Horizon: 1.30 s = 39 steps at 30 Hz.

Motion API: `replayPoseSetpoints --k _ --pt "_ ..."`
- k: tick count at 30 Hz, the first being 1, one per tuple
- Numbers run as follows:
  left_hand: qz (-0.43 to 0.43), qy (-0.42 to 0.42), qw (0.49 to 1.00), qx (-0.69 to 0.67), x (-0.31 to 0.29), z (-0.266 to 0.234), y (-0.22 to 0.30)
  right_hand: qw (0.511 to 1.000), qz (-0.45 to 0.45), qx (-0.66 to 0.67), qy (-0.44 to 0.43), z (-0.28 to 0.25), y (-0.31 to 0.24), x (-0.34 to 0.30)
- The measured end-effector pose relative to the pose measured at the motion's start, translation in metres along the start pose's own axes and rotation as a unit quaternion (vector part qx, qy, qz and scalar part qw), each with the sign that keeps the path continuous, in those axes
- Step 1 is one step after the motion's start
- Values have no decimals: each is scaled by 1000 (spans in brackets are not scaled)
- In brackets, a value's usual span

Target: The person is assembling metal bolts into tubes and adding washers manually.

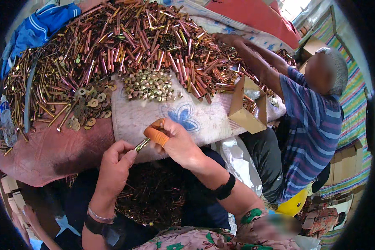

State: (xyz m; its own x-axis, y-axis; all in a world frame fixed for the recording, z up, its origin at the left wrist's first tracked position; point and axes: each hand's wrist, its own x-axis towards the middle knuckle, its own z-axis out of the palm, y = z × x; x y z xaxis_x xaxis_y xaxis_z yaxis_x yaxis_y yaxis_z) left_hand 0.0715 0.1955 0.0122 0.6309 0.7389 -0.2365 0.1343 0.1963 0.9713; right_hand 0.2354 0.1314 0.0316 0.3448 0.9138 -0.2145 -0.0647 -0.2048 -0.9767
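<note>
My left hand (116, 163) pinches one end of a short, shiny, brass-coloured metal bolt (142, 144) between thumb and fingers. At its other end, my right hand (177, 141) closes round it, with orange covers on some fingers. Both hands are above the near edge of the cloth-covered table (137, 114). Beyond them lies a pile of small brass-coloured nuts (150, 85). Flat round washers (91, 104) are heaped to its left. A large mound of copper-coloured metal tubes (129, 37) spreads behind both.
Long thin bolts (33, 87) lie at the left, near a clear plastic bottle (7, 123) and a blue cloth (41, 25). An open cardboard box (248, 114) stands at the right, beside a person in a striped shirt (308, 133) reaching into the pile. More metal parts (150, 196) lie below the table edge.
</note>
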Motion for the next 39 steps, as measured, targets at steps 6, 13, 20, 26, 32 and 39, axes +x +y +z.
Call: replayPoseSetpoints --k 6,13,20,26,32,39 --pt "27 -13 999 26 1 -5 -1 986 -49 -159 7 -6 13 3" --pt "22 -40 999 25 1 -9 -8 990 -87 -114 4 3 17 -3" --pt "34 -48 998 22 3 -6 -12 1000 -17 8 -9 1 19 -5" --pt "47 -48 997 43 2 -5 -13 998 -26 -65 6 -4 26 -5" --pt "38 -51 996 55 1 -5 -13 988 -101 -115 18 -8 39 -4" --pt "42 -59 996 59 3 -4 -17 989 -115 -94 27 -9 46 -5"
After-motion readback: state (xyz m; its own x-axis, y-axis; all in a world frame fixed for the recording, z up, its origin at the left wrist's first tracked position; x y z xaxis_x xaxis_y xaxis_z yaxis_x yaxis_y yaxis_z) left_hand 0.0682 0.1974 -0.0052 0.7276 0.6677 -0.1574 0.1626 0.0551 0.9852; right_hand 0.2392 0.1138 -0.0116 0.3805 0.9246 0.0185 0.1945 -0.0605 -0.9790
